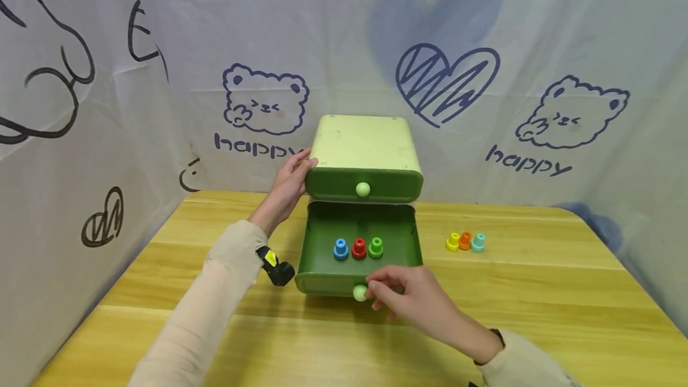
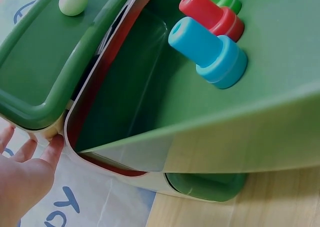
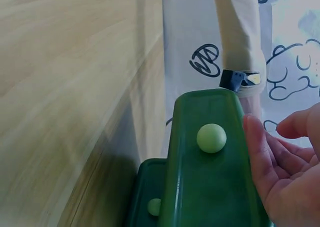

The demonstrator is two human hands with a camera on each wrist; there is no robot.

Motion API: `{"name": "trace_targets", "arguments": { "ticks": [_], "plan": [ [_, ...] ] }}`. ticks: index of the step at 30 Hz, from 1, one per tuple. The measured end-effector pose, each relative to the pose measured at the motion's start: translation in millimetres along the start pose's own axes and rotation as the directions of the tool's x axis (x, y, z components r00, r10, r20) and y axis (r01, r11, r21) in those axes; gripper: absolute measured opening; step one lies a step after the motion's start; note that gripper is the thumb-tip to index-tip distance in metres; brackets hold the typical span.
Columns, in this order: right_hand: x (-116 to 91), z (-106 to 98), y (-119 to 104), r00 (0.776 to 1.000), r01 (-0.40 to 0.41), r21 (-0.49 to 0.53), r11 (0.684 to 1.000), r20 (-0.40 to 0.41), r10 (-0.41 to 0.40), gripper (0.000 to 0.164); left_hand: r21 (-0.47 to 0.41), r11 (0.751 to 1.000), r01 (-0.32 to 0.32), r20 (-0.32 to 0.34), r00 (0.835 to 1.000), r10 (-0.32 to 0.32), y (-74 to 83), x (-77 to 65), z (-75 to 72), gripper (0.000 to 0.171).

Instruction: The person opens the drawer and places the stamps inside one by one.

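A cabinet (image 1: pixel 365 142) with a pale top and green drawer fronts stands on the table. Its middle drawer (image 1: pixel 328 284) is pulled out and holds a blue stepped peg (image 1: pixel 341 249), a red peg (image 1: pixel 359 248) and a green peg (image 1: pixel 375 248), all upright in a row. My left hand (image 1: pixel 289 187) rests against the cabinet's left side near the top drawer, fingers fairly straight. At the open drawer's front edge is my right hand (image 1: pixel 411 300), beside the round knob (image 3: pixel 211 138). The right wrist view shows thumb and fingers apart, with nothing between them.
Yellow (image 1: pixel 453 242), orange (image 1: pixel 464 240) and turquoise pegs (image 1: pixel 478 243) stand together on the wooden table (image 1: pixel 537 279), right of the cabinet. Below the open drawer is a lower drawer (image 3: pixel 150 187), pushed in. A printed cloth (image 1: pixel 344 34) hangs behind.
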State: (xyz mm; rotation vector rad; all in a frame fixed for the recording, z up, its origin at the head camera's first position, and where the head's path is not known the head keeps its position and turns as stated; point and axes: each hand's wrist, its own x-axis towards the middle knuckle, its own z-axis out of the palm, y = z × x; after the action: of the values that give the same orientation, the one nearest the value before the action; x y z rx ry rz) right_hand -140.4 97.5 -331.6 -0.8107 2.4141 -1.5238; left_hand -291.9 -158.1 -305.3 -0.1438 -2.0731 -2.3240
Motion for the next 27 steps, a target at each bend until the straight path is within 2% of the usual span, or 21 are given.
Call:
{"name": "trace_targets", "arguments": {
  "ticks": [4,8,17,22,27],
  "plan": [
    [-2.1,7.1,5.9,0.998,0.045,-0.069,0.997,-0.043,-0.048,0.016,-0.001,1.000,-0.007,0.000,1.000,0.007,-1.4,0.4,-0.1,0.063],
    [-2.4,15.7,13.1,0.991,0.086,-0.186,0.979,-0.087,-0.103,0.014,0.002,1.000,-0.012,0.006,1.000,0.012,-1.3,0.8,-0.5,0.063],
    [2.1,37.2,28.1,0.983,0.000,-0.416,0.909,-0.166,-0.076,0.028,-0.004,1.000,-0.006,0.001,1.000,0.006,-1.2,0.0,-1.1,0.063],
    [4.9,46.0,33.0,0.974,-0.026,-0.432,0.902,-0.213,-0.074,0.025,-0.012,1.000,-0.004,0.007,1.000,0.004,-2.4,0.0,-2.6,0.063],
    [7.8,49.9,33.8,0.944,-0.014,-0.419,0.908,-0.306,-0.127,0.021,-0.019,1.000,-0.009,0.034,0.999,0.009,-1.9,0.4,-2.4,0.064]
  ]
}}
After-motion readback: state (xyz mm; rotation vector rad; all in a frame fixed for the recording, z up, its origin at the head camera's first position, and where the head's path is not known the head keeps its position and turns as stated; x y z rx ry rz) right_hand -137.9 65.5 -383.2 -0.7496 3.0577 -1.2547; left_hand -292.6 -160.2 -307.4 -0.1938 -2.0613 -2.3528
